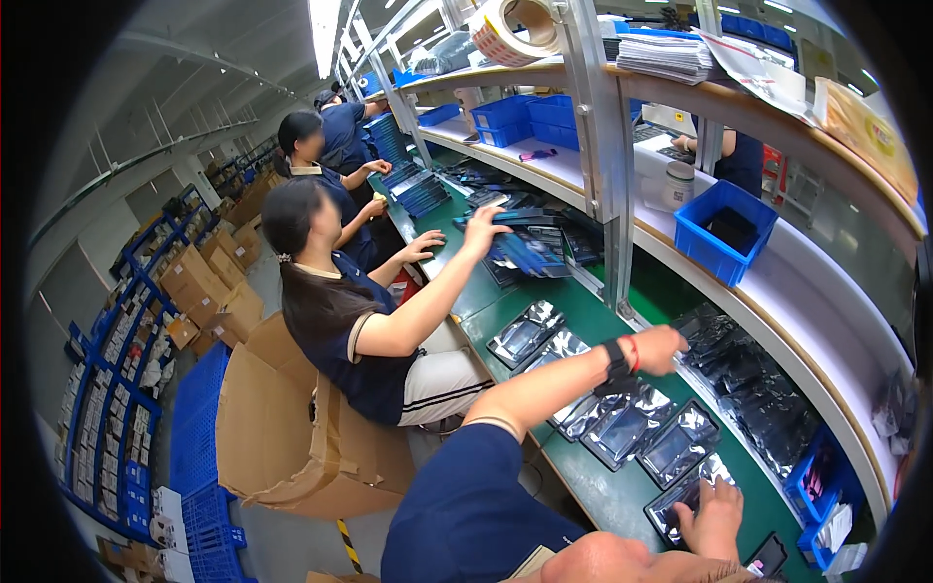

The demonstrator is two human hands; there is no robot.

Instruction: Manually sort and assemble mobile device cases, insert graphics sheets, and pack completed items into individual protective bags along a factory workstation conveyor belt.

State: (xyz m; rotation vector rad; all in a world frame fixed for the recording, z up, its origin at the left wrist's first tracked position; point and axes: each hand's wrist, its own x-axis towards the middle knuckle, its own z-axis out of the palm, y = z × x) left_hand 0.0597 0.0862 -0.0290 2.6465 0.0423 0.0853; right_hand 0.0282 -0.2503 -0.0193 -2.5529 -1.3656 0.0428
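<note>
My left hand (657, 350), with a dark band and a red cord at the wrist, reaches across the green bench (603, 491) to the edge of a pile of black items in clear plastic bags (748, 389). Its fingers are blurred, and their grip is hidden. Nearer me, my right hand (714, 522) lies with fingers apart on a flat black rectangular case in a clear bag (671, 505). More bagged black cases (680, 443) lie in a row along the bench, running away to the left. A small dark device (768, 556) is beside my right hand.
A co-worker (330, 262) at my left handles stacked dark flat pieces (530, 248); more people work beyond. A metal post (607, 155) and shelf with a blue bin (724, 231) border the bench. Blue bins (816, 486) stand at right, a large open carton (282, 428) at left.
</note>
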